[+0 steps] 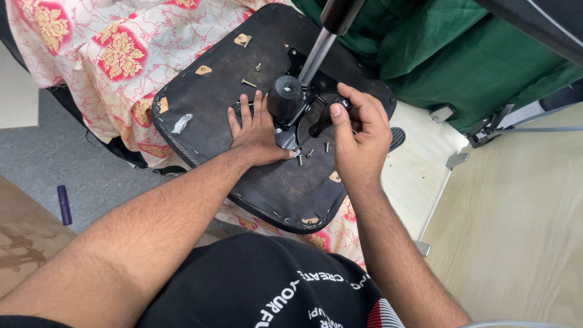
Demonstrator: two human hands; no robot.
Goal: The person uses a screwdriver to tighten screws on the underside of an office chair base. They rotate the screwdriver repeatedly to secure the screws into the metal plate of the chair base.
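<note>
- Two bare hands work on the upturned underside of a black fabric-covered office chair seat (243, 115), which lies near the middle of the view on a pink, red and gold floral cloth (115, 54)
- The left hand (258, 135) lies open and flat on the seat fabric, fingers spread, its thumb side against the black metal tilt mechanism (306, 109) bolted to the seat
- The right hand (359, 135) is curled closed around the right edge of that mechanism, thumb pointing up, fingers hooked over the plate
- A black cylindrical knob (284, 97) stands between the hands, and a silver gas-lift column (317, 56) rises from the mechanism
- Several loose silver screws (311, 152) lie on the seat just below the mechanism, and two more (250, 82) above the left hand
- A dark green cloth (443, 54) lies to the right, a purple marker (64, 205) on the grey floor well to the left
</note>
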